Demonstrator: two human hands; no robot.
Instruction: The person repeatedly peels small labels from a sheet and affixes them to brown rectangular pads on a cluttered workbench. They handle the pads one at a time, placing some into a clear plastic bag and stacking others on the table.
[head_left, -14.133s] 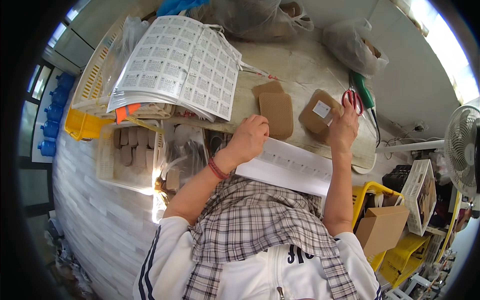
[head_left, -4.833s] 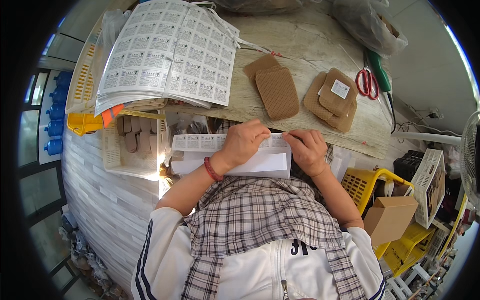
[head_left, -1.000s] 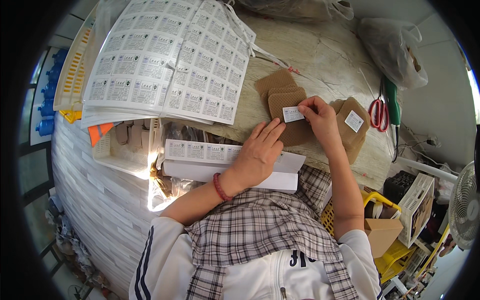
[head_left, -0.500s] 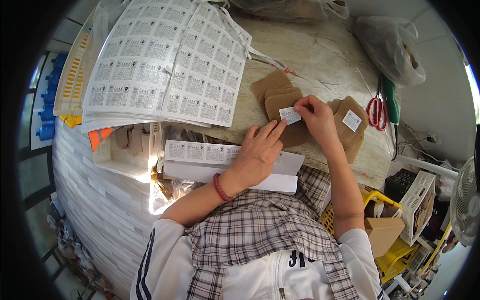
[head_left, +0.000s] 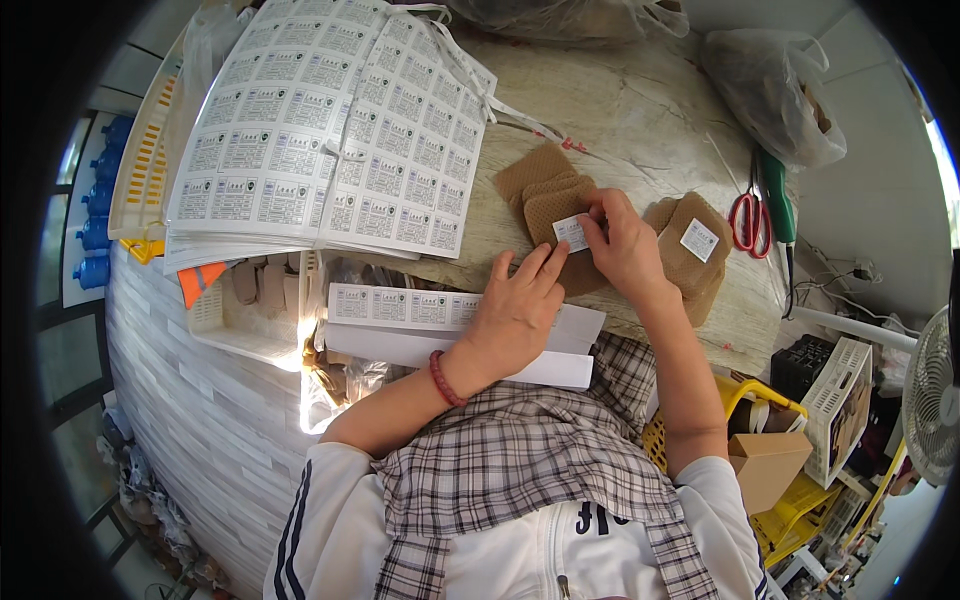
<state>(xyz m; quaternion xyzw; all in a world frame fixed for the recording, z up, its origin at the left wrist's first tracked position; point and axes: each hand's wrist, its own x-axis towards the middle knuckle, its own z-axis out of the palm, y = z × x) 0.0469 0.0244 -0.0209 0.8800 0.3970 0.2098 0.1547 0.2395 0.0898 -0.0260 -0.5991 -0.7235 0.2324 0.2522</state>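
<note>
My left hand [head_left: 512, 318] reaches over a strip of printed labels [head_left: 385, 305] on white backing paper. Its index and middle fingers are stretched out, with their tips at the lower edge of a brown textured pad [head_left: 548, 205] in a small fanned pile. A white printed label [head_left: 572, 232] lies against that pad. The thumb of my right hand [head_left: 628, 250] is on the label's right edge, its other fingers curled close above; the fingertips are partly hidden. Right of this hand lies another group of brown pads [head_left: 682, 262], the top one bearing a white label [head_left: 699, 240].
A thick stack of printed label sheets [head_left: 300, 150] covers the table's left side. Red-handled scissors [head_left: 748, 222] and a green-handled corded tool [head_left: 778, 200] lie at the right. A plastic bag [head_left: 775, 95] stands behind them. A pale basket [head_left: 240, 325] holds pads at the lower left.
My right thumb has moved onto the label's right side and the fingers have drawn in above it. The label sits slightly farther left in view. My left hand is nearly unchanged.
</note>
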